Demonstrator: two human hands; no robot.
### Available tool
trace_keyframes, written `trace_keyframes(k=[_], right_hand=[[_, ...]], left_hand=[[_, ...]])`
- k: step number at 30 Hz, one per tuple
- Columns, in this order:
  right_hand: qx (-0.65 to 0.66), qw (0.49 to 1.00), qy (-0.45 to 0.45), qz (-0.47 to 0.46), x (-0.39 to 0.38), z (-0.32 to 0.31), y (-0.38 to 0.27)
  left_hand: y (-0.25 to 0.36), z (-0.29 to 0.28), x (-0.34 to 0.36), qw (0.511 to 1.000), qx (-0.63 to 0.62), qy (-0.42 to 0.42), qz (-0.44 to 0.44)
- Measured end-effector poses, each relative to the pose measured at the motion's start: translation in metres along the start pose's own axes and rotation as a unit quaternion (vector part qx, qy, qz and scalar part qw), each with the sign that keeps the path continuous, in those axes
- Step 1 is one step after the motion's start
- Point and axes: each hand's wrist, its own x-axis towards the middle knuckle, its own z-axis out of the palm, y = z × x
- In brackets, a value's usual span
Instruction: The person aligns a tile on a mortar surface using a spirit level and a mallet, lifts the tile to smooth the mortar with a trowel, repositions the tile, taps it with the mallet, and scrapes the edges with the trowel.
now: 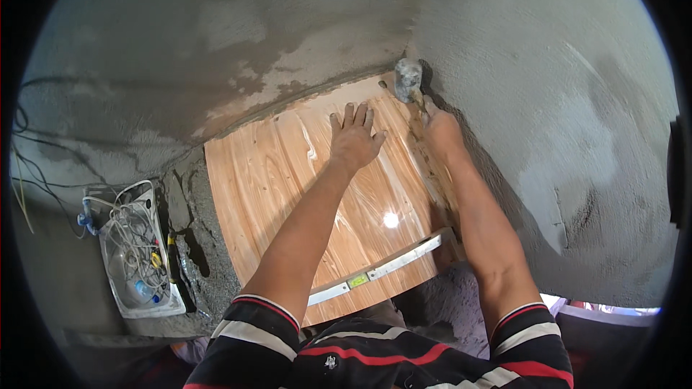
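My left hand lies flat with its fingers spread on a large glossy wood-look tile, near its far edge. My right hand is closed round the handle of a mallet, whose pale, worn head is at the tile's far right corner, by the wall. Whether the head touches the tile I cannot tell. Across the near part of the tile lies a silver spirit level with a yellow-green vial, tilted up toward the right. White smears and dusty marks show on the tile's surface.
Rough grey plastered walls meet at a corner just beyond the tile. Grey mortar runs along its left side. To the left stands a white basin with cables and small items; dark wires hang on the wall.
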Motion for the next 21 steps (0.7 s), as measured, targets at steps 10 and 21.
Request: trace_keyframes(k=[10,21], right_hand=[[0.053,0.997,0.049,-0.028,-0.006,0.007,0.005],[0.075,0.994,0.074,-0.018,-0.023,0.008,0.009]], left_hand=[[-0.001,0.000,-0.005,1.000,-0.012,-0.020,-0.002],[-0.006,0.006,0.000,1.000,-0.014,0.007,0.001]])
